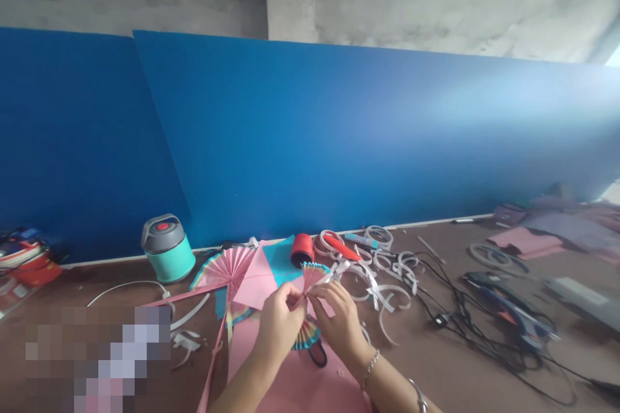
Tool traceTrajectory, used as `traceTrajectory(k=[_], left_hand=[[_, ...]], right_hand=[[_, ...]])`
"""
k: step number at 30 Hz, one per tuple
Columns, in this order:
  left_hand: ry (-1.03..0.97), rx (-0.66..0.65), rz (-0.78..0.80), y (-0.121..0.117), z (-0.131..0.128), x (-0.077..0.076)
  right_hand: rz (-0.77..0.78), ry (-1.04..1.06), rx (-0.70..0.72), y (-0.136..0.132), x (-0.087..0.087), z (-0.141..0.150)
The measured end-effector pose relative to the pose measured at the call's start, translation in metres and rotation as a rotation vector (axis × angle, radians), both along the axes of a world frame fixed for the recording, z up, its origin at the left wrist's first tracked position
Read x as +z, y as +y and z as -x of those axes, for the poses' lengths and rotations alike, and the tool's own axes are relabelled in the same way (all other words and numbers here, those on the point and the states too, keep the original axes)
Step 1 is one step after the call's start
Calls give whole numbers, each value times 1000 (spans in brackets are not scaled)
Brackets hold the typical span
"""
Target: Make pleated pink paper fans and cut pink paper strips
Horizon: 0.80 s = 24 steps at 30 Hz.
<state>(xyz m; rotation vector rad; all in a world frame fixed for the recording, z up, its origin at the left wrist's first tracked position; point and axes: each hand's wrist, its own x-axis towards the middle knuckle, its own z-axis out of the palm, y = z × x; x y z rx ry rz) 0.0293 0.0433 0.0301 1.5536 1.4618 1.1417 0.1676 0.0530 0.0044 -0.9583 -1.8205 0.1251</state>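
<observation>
My left hand (281,319) and my right hand (340,317) meet over the pink paper at the table's front. Both are closed, fingertips pinching the middle of a small pleated paper fan (306,337). Its folds, pink with rainbow-coloured edges, spread out above and below my fingers; the pinched centre is mostly hidden. Under my hands lies a sheet of pink paper (290,387), with a black loop (318,355) on it. A larger pink pleated fan (230,269) rests to the left. Just behind my hands is a red spool-like cylinder (303,249).
A teal jar with grey lid (169,251) stands back left. Curled white strips (382,284) and a red tool (341,247) lie right of my hands. Black cables (460,310) and a dark blue tool (513,313) lie farther right. A blue partition (339,142) closes the back.
</observation>
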Motion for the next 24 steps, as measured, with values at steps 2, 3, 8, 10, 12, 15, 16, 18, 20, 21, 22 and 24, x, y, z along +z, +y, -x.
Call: traceTrajectory(k=[2,3,8,10,12,15,16,18,20,21,22,24], left_hand=[[37,1,-20,-1,-1,0],[55,1,-23,-2,-1,0],[111,8,-10,-7,-2,3],[135,14,-11,-8,-2,3],[176,19,-13,-9,-2,2],[263,17,-20,-8,-2,0],[290,16,-18,-8,-2,0],[328,13,-5,-8,-4,0],[330,13,5,-8,-5,1],[322,14,7,-8,-6,1],[313,15,5,-8,-6,1],[297,16,1,-9,-6,0]], right_hand=[[13,22,10,1,-1,0],[24,31,15,1,-2,0],[83,35,32,1,-1,1],[99,30,44,1,-1,0],[112,24,57,1,-1,0],[127,27,72,2,-1,0],[129,31,75,2,-1,0],[130,34,81,2,-2,1],[126,28,79,1,-3,2],[123,19,75,1,-4,2],[119,11,69,1,-4,2],[105,-2,51,1,-5,2]])
